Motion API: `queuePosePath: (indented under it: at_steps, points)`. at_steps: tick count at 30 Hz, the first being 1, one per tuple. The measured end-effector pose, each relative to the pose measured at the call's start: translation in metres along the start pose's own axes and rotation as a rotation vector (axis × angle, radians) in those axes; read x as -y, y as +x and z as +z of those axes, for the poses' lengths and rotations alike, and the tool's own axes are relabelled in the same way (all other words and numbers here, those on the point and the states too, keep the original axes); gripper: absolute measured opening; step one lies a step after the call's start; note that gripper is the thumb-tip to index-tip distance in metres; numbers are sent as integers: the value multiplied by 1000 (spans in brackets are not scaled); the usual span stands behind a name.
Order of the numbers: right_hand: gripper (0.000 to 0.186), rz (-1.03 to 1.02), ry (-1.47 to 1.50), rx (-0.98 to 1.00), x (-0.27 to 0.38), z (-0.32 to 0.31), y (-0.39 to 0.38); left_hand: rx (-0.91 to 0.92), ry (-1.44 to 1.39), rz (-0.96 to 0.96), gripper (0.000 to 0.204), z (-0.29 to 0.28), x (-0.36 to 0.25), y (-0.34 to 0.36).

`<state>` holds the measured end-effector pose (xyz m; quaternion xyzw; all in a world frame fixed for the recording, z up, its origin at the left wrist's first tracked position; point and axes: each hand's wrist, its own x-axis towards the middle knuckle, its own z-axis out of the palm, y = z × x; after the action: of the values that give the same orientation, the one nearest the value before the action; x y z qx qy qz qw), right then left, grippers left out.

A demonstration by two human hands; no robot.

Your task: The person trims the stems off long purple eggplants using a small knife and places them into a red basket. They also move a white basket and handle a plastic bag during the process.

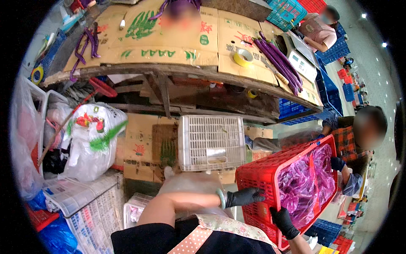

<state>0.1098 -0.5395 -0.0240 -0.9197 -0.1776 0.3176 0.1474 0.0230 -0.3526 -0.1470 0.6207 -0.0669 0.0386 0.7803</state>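
A red plastic crate (257, 175), tilted, holds shiny purple plastic wrapping (302, 186) around contents I cannot make out. My left hand (245, 197), in a black glove, has its fingers hooked at the crate's near side wall. Gloved in black too, my right hand (284, 223) grips the crate's rim closer to me. Across from me, a co-worker in a checked orange shirt (344, 139) holds the far side, with one dark-gloved hand (337, 164) on the rim.
A cardboard-covered table (169, 46) carries long purple eggplants (277, 63), yellow tape (243, 58) and a scale (301, 61). An upturned white crate (211, 144) sits below it. White bags (95, 139) and a broom (101, 88) crowd the left. Another person (319, 29) stands far right.
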Motion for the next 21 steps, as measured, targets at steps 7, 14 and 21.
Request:
queuePosePath:
  at_steps: [7,14,21]
  points:
    - [27,-267,23,218,108,79,-24,-66,-42,-310,33,-51,-28,-76]
    - [28,-346,116,140,212,140,-12,-189,-154,-372,29,-154,-85,-129]
    - [33,-151,175,86,365,187,36,-195,-6,-372,26,-308,-117,-134]
